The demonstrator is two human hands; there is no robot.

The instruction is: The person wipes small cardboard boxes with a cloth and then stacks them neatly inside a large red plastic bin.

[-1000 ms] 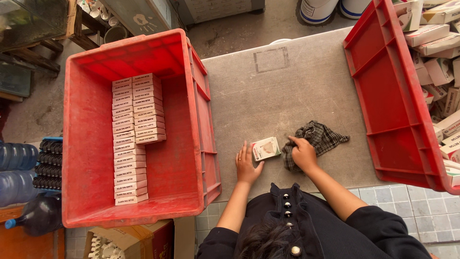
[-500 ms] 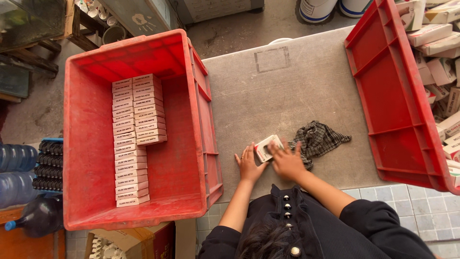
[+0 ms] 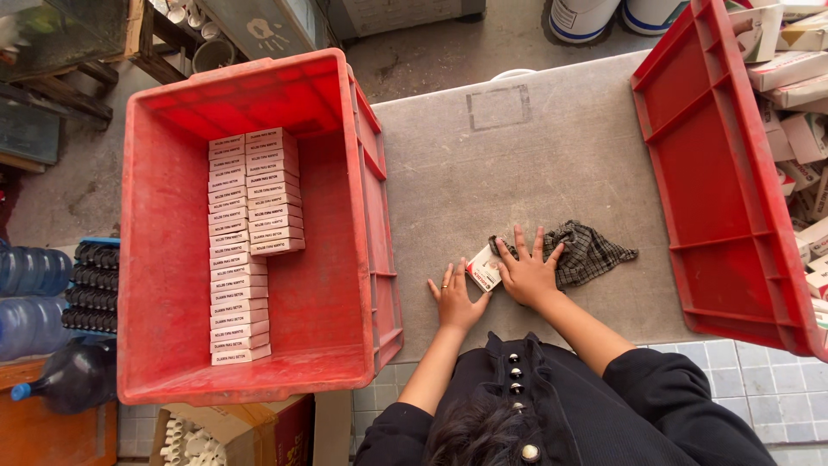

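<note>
A small white and red carton (image 3: 483,267) lies on the grey table (image 3: 517,164) between my two hands. My left hand (image 3: 455,298) rests flat on the table with fingers spread, touching the carton's left side. My right hand (image 3: 526,269) lies flat, fingers apart, partly over the carton's right edge and over the left end of a dark checked cloth (image 3: 591,252). To the left stands a big red crate (image 3: 172,345) with two rows of like cartons (image 3: 241,242) stacked on edge inside.
A second red crate (image 3: 716,207) at the right holds several loose cartons (image 3: 798,121). Water bottles (image 3: 34,293) and a black rack stand on the floor at far left. Buckets sit beyond the table's far edge.
The carton was held up between both hands; now it lies on the table, with both hands flattened and the right hand spread over the carton and the cloth.
</note>
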